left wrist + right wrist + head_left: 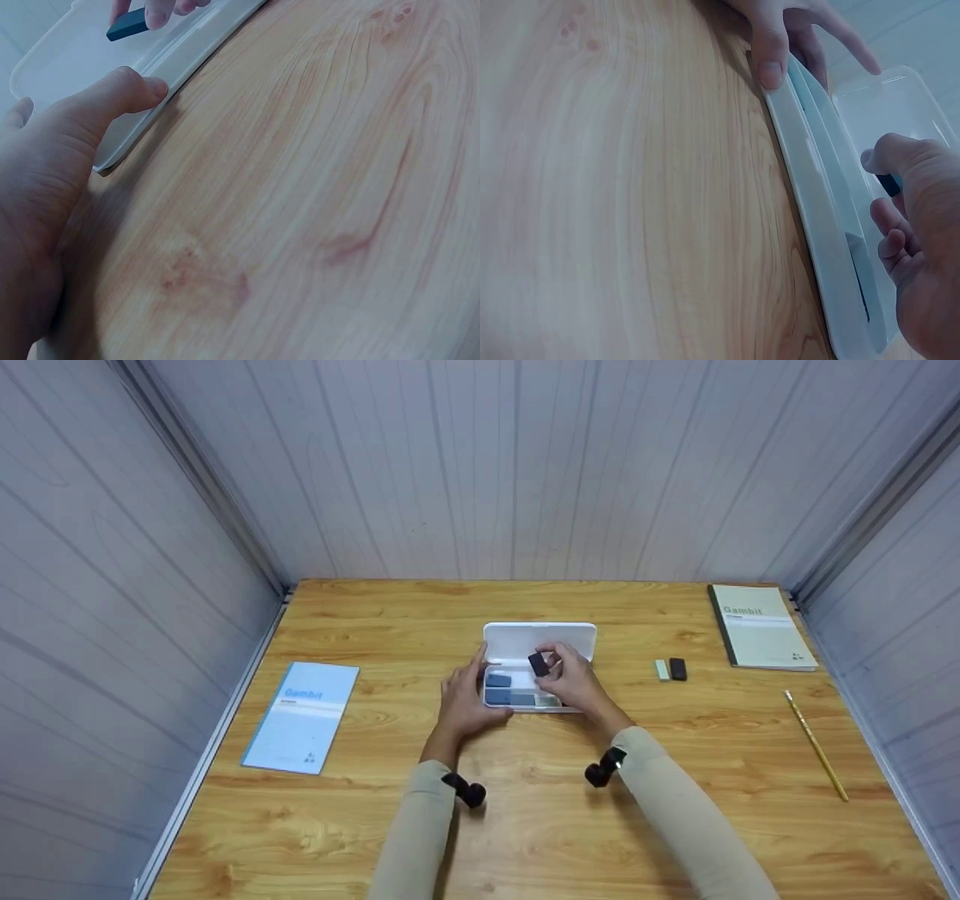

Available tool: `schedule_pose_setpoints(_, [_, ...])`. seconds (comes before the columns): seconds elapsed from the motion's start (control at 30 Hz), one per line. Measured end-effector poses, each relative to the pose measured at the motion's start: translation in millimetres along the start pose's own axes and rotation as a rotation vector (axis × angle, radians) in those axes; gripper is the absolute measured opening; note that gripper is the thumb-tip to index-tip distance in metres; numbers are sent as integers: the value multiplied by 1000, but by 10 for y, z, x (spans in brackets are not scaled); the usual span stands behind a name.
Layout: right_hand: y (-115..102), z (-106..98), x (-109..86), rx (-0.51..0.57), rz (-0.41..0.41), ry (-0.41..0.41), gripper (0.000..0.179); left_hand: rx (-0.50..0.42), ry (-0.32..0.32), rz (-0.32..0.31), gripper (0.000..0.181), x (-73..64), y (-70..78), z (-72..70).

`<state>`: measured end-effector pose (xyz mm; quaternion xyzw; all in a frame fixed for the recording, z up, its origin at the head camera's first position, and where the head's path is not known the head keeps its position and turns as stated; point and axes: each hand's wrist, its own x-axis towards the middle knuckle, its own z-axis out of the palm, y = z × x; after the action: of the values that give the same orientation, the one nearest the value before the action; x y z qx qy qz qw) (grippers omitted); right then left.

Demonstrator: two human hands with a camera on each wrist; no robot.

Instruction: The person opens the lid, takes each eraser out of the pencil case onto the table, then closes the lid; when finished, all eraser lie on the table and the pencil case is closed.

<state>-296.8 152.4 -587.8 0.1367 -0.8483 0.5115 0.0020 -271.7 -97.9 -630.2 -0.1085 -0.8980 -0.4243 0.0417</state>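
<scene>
White paper notebook with blue spine (300,720): far left, well apart.
Left hand (465,701): grips the left end of the open white plastic case (517,641).
Blue rectangular blocks (498,681): inside the case, taking up room.
Dark rectangular block (538,664): above the case, pinched by the right hand (571,679) — apparently being moved in or out; next move likely calls for clearing the walls.
Right side: pale green block (661,670), small black block (678,669), cream black-spined notebook (761,630), slim yellow pencil (817,746) — not in the way.
</scene>
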Motion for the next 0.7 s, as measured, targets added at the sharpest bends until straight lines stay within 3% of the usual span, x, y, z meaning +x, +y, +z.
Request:
schedule_pose_setpoints(0.3, [35, -151, -72, -34, -32, -2, 53, 9, -19, -37, 135, 3, 22, -11])
schedule_pose_setpoints(0.7, [154, -538, -216, -36, -24, -12, 58, 9, -13, -19, 134, -14, 18, -9])
